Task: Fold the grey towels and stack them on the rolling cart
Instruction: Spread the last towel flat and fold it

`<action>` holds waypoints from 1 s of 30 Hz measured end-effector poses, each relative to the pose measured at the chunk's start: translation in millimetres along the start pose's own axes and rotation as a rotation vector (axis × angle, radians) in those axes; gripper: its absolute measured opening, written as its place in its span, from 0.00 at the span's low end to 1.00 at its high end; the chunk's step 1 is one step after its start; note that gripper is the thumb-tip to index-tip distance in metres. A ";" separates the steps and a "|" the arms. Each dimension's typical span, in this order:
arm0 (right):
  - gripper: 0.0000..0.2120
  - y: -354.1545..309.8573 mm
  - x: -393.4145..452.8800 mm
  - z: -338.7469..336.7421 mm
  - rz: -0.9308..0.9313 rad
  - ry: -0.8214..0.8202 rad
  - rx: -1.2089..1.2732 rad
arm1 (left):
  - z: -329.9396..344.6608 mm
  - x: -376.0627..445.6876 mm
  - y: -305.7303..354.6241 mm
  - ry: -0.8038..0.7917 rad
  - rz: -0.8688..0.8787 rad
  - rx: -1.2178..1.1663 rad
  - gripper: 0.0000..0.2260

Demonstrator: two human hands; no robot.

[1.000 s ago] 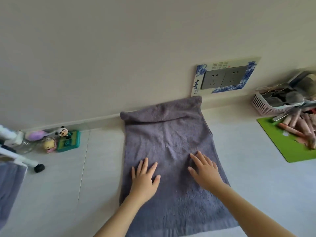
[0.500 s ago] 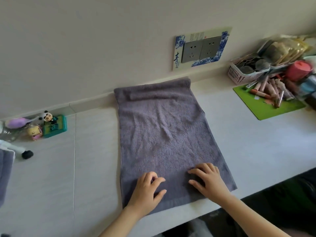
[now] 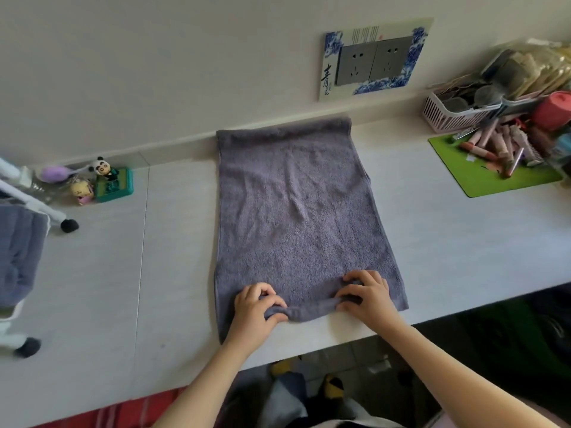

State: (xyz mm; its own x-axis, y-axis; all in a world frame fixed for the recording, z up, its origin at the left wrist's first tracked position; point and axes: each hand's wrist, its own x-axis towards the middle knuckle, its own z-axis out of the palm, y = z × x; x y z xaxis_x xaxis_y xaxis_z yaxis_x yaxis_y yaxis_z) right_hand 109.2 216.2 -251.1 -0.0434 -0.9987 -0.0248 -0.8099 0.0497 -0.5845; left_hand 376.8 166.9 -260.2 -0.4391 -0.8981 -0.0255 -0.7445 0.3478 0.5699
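Note:
A grey towel [image 3: 296,217] lies spread lengthwise on the white counter [image 3: 139,273], its far end against the wall. My left hand [image 3: 255,315] grips the near edge of the towel at its left, fingers curled into the cloth. My right hand [image 3: 366,296] grips the same edge at its right. Between them the near edge is bunched up and lifted off the counter. At the far left stands the white rolling cart [image 3: 27,199] with folded grey towels [image 3: 18,257] on it.
Small toy figures and a green box [image 3: 112,185] sit by the wall at left. A green mat [image 3: 494,177] with lipsticks and a pink basket [image 3: 454,114] crowd the right. A double socket [image 3: 374,61] is on the wall. The counter's front edge runs just below my hands.
Both hands slid from the towel's middle down to its near edge, curled their fingers and gathered the edge. The view tilted down.

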 end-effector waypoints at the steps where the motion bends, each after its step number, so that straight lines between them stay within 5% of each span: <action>1: 0.16 -1.0 3.6 -2.3 0.010 -0.016 0.000 | -0.4 3.6 1.2 0.002 -0.019 -0.008 0.10; 9: 0.04 -26.2 39.0 -44.0 0.126 -0.358 0.087 | -42.2 36.3 30.7 -0.264 -0.221 -0.086 0.05; 14: 0.07 -38.0 67.0 -65.8 0.114 -0.396 0.066 | -47.1 45.7 51.4 -0.344 -0.232 -0.261 0.20; 17: 0.08 -46.7 78.6 -73.4 0.080 -0.424 0.051 | -45.3 48.0 65.2 -0.252 -0.172 -0.262 0.28; 21: 0.10 -51.9 89.4 -83.3 0.059 -0.463 0.026 | -44.2 55.0 73.8 -0.081 -0.163 -0.260 0.17; 25: 0.12 -59.9 87.9 -90.2 0.063 -0.440 0.138 | -57.6 67.5 75.4 -0.142 -0.177 -0.311 0.07; 28: 0.24 -68.5 82.3 -89.6 -0.022 -0.455 0.088 | -71.7 80.0 72.1 -0.246 -0.171 -0.255 0.13; 30: 0.20 -70.2 81.8 -88.3 -0.068 -0.391 -0.049 | -79.0 87.3 70.7 -0.299 -0.160 -0.247 0.17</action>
State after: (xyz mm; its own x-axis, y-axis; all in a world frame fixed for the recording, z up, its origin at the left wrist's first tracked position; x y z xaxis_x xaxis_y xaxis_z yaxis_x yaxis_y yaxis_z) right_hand 110.9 131.5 -140.5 0.2297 -0.9258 -0.3001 -0.8303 -0.0256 -0.5567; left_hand 325.6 91.8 -157.3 -0.4815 -0.8049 -0.3467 -0.6880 0.1022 0.7184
